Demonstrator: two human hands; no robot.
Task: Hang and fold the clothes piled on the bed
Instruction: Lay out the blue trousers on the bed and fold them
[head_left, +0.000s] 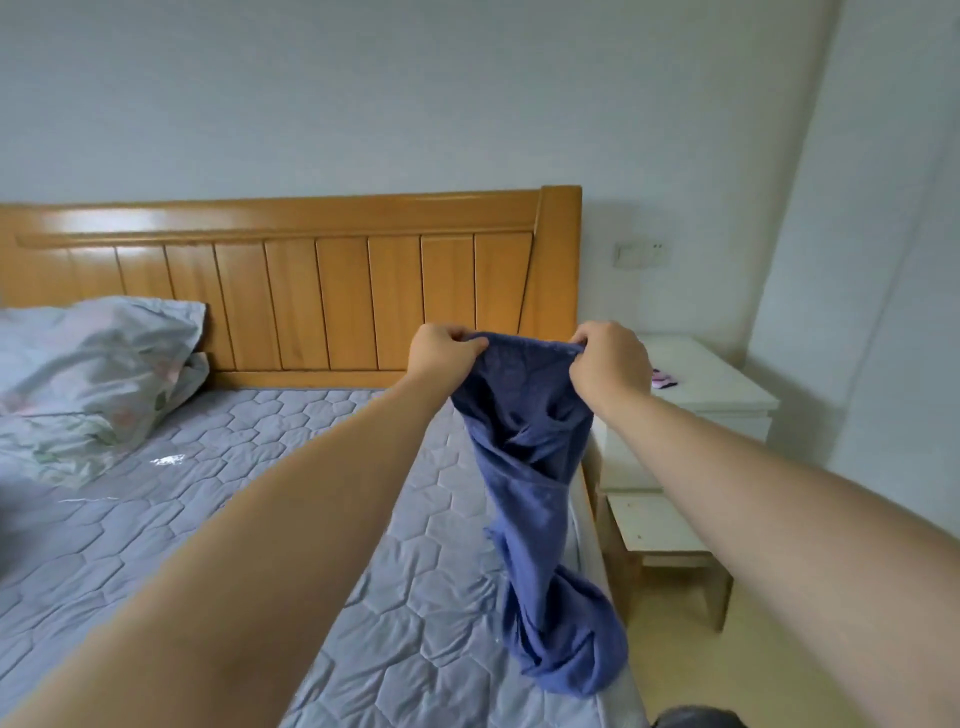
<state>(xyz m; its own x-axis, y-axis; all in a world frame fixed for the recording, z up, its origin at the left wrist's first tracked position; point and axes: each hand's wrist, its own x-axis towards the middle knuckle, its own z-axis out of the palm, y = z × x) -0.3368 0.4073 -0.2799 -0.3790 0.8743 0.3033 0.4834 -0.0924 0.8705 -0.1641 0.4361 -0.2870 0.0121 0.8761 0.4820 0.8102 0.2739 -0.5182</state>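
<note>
We hold a twisted blue cotton garment (540, 499) over the grey hexagon-quilted bed (218, 499), its bunched lower end touching the mattress edge. Left hand (441, 351) and right hand (610, 364) each pinch the top hem, stretched between them. Beyond: floral pillow (98, 364), orange wooden headboard (322, 291), white nightstand (717, 395).

I have a blue garment (535, 467) held up over the right edge of the bed (208, 519). It is a soft, dull blue cloth, and my left hand (441, 353) and right hand (610, 364) each pinch its top hem, stretching that edge nearly level between them. Below the hem it hangs twisted on itself, narrowing at the middle, and its bunched lower end rests on the grey quilted mattress near the bed's side.
</note>
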